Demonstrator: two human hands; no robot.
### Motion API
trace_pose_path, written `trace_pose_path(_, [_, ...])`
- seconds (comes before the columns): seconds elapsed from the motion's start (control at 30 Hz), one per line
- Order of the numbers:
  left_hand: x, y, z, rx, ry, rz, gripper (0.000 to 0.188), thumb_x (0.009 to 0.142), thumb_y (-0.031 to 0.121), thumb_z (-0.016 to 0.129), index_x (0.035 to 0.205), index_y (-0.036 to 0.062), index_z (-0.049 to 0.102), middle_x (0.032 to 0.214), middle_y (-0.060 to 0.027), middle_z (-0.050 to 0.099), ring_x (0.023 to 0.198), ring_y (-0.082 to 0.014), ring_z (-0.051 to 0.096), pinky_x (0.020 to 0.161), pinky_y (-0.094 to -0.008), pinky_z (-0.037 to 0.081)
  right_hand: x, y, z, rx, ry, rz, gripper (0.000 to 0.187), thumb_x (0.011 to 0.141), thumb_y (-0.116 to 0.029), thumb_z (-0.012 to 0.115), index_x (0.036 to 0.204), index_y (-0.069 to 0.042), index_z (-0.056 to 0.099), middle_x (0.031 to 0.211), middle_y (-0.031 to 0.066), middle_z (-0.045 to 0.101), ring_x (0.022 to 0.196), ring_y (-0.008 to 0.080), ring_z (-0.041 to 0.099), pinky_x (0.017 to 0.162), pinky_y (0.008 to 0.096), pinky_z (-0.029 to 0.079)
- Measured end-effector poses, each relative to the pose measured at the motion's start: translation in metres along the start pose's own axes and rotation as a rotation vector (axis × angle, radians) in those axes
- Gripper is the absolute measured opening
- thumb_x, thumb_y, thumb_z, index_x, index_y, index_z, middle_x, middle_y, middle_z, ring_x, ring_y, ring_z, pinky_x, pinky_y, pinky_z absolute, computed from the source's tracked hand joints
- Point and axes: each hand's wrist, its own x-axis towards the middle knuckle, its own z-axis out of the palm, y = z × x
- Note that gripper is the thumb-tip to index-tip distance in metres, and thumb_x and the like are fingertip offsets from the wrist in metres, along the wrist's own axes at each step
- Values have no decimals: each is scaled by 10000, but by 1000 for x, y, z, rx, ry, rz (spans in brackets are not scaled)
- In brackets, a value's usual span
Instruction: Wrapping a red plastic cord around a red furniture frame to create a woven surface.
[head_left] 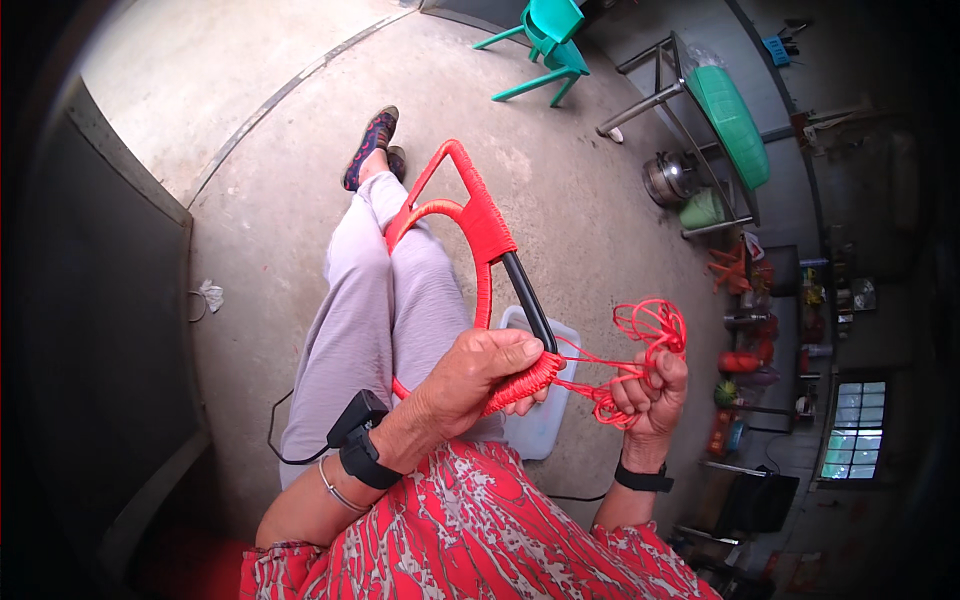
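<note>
Across my lap rests a frame [487, 228] with a pointed top and a curved inner hoop, wound tightly in red cord. One stretch of its side is a bare black tube [529, 300]. My left hand [475, 372] is closed round the lower corner of the frame, thumb on top beside the wound cord. Out to the right, my right hand [652, 392] is closed on a looped bundle of red cord [650, 325]. Strands run taut between that bundle and the wrapped corner. My left fingers are partly hidden under the frame.
A translucent plastic box [540, 430] sits on the floor below my hands. Ahead are a green chair [550, 45] and a metal rack [645, 105] with a green basin [728, 125]; a metal pot [668, 180] is by it. A dark panel [120, 270] stands at left.
</note>
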Motion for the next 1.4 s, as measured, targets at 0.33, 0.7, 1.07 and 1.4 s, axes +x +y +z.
trace_pose_path(0.33, [4, -2, -8, -96, -95, -25, 258, 916, 222, 547, 853, -28, 562, 726, -146, 623, 520, -151, 571, 472, -227, 454, -21, -3, 18, 82, -57, -56, 272, 860, -124, 509, 607, -85, 414, 518, -18, 395, 340, 72, 316, 307, 248, 294])
trace_pose_path(0.7, [-11, 15, -7, -28, -16, 61, 303, 923, 232, 549, 976, -66, 560, 750, -133, 610, 643, -181, 605, 596, -276, 499, 21, 0, -7, -537, 22, 174, 248, 904, -280, 555, 838, -48, 500, 530, -44, 376, 380, 53, 351, 354, 228, 291])
trace_pose_path(1.07, [-58, 44, -1, 64, 330, 428, 308, 937, 190, 522, 1142, -40, 524, 881, -134, 636, 770, -179, 634, 727, -314, 517, 101, 10, 105, -1224, -451, -547, 206, 867, -75, 556, 1070, -49, 580, 700, 4, 509, 592, 100, 465, 535, 236, 377])
trace_pose_path(1.4, [-56, 81, 9, 849, 623, 955, 354, 847, 60, 648, 1180, -4, 543, 965, -45, 611, 808, -108, 586, 727, -218, 484, 107, 43, 161, -1701, -915, -992, 230, 745, -74, 622, 972, -93, 591, 906, 67, 573, 927, 232, 558, 810, 355, 371])
